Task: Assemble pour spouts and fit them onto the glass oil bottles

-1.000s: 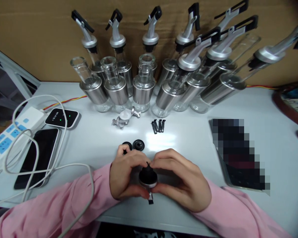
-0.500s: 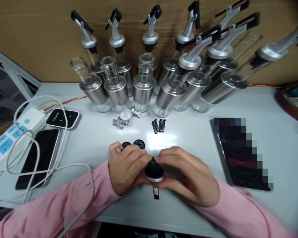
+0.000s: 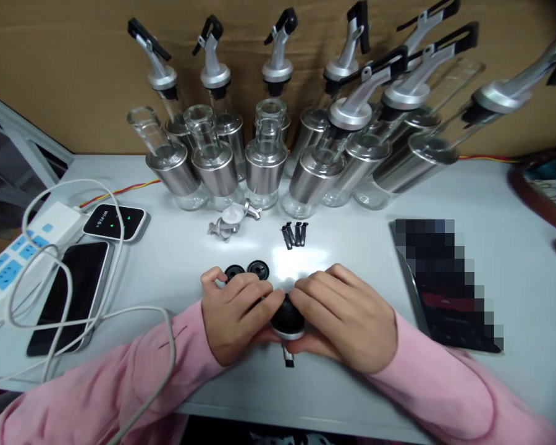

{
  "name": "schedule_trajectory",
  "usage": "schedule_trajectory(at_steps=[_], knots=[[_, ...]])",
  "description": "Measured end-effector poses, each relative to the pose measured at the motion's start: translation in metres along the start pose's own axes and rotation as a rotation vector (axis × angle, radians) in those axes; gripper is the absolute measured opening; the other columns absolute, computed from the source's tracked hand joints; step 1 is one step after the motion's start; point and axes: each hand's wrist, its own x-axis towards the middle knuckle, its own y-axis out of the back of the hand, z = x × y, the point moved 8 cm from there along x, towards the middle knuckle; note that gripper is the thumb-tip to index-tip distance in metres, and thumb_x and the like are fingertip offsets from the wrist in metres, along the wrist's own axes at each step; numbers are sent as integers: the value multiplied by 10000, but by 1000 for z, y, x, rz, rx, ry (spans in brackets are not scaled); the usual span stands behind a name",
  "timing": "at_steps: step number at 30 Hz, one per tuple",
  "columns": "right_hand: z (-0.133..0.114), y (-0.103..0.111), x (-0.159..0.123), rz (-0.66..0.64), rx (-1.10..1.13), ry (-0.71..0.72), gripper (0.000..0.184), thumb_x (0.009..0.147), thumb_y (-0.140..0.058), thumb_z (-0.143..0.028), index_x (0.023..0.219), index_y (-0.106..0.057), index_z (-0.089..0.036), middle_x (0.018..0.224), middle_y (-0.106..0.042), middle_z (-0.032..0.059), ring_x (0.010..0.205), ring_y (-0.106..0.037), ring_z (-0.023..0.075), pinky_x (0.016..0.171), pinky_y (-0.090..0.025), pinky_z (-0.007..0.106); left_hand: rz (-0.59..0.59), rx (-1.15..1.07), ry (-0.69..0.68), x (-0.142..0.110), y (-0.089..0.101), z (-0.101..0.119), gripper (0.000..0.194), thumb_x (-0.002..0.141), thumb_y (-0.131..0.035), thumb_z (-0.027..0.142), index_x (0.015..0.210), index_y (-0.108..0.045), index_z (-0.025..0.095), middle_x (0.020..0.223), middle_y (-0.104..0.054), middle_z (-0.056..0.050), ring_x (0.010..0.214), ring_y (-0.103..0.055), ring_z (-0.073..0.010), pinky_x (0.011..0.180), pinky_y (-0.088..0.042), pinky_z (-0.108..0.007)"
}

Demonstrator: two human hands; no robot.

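While near table edge (image 3: 282, 418), hands (image 3: 241, 315) (image 3: 349, 318) around pourer (image 3: 288, 317)

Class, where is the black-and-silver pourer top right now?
In the head view, the pourer top is below centre, held between the left hand and the right hand, below and right of two black discs.

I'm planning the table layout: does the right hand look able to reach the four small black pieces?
Probably yes: the small black pieces lie ahead and slightly left of the right hand, nothing visible between. Its fingers would first have to leave the pourer.
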Motion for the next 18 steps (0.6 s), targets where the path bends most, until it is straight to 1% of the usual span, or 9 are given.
schedule_trajectory(at_steps=[4,7,11,15,18], knots=[[1,-4,-1,1,38,-23,533,907,-247,-534,862,-584,-124,643,-541,39,614,-431,154,594,-272,313,9,-12,6,0,0,-1,445,953,-239,452,955,-576,161,785,-647,-33,787,-537,-174,746,-204,-369],[-1,-4,-1,13,42,-9,518,908,-264,-527,871,-581,-120,617,-514,22,589,-403,147,582,-264,308,-13,-41,1,-2,-2,0,453,955,-219,443,973,-569,157,807,-643,-41,814,-534,-188,757,-210,-372],[-4,-1,-1,51,45,15,484,923,-260,-491,849,-580,-135,580,-471,3,563,-368,142,558,-248,304,-14,-78,17,-2,-1,1,470,950,-197,456,959,-557,155,810,-638,-50,842,-528,-204,761,-216,-377],[-3,-1,-1,50,50,12,439,934,-287,-441,823,-585,-139,567,-466,1,558,-364,139,550,-256,302,-86,-81,6,-1,-4,2,491,955,-152,443,958,-538,140,836,-641,-61,850,-523,-203,745,-219,-378],[-4,0,0,43,52,18,453,933,-292,-445,809,-591,-128,553,-468,0,547,-363,134,544,-265,296,-140,-83,-2,-1,-6,3,511,954,-127,452,961,-529,135,862,-645,-65,862,-527,-199,728,-220,-376]])
